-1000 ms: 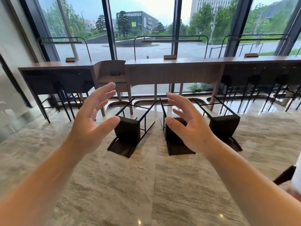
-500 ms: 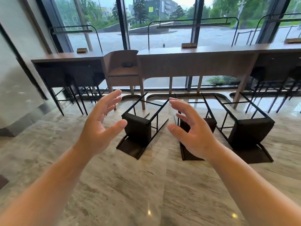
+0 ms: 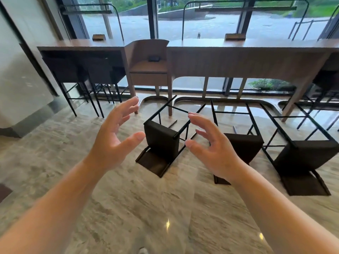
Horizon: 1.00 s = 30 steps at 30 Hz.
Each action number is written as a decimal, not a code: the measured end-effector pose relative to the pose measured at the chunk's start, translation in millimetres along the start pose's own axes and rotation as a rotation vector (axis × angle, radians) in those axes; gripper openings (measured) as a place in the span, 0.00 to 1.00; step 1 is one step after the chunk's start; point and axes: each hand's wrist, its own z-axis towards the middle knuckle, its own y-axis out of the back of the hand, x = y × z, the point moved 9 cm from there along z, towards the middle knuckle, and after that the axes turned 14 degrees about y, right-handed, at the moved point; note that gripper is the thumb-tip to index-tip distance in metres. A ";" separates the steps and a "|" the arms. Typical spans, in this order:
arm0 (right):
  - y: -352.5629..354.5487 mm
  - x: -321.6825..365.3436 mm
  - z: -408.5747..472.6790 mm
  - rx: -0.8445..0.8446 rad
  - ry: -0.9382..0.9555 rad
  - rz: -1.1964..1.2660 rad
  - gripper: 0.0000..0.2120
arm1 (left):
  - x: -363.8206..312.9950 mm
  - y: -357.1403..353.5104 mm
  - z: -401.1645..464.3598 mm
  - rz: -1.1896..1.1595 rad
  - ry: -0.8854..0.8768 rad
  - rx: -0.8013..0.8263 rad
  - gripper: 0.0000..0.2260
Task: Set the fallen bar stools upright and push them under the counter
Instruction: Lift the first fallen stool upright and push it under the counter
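Three dark bar stools lie tipped over on the marble floor, thin black legs pointing toward the wooden counter [image 3: 238,55]. The left stool [image 3: 161,142] sits between my two raised hands. The middle stool [image 3: 245,145] is partly hidden behind my right hand. Further right lies the third stool [image 3: 304,158]. My left hand [image 3: 113,138] is open with fingers spread, left of the left stool and not touching it. On that stool's right my right hand [image 3: 212,149] is open too, held above the floor, empty.
Upright dark stools [image 3: 88,74] stand tucked under the counter section at the left, and more at the far right [image 3: 326,81]. A lower wooden shelf unit [image 3: 148,66] joins the counter sections. Tall windows run behind. A pale wall [image 3: 16,70] borders the left.
The view has moved closer to the fallen stools and the counter, which look larger. Both hands stay open and raised, now framing the left stool more closely.
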 end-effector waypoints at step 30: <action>-168.3 -278.2 296.7 -0.021 -0.129 -0.057 0.28 | 306.0 98.3 337.5 0.050 0.063 0.182 0.34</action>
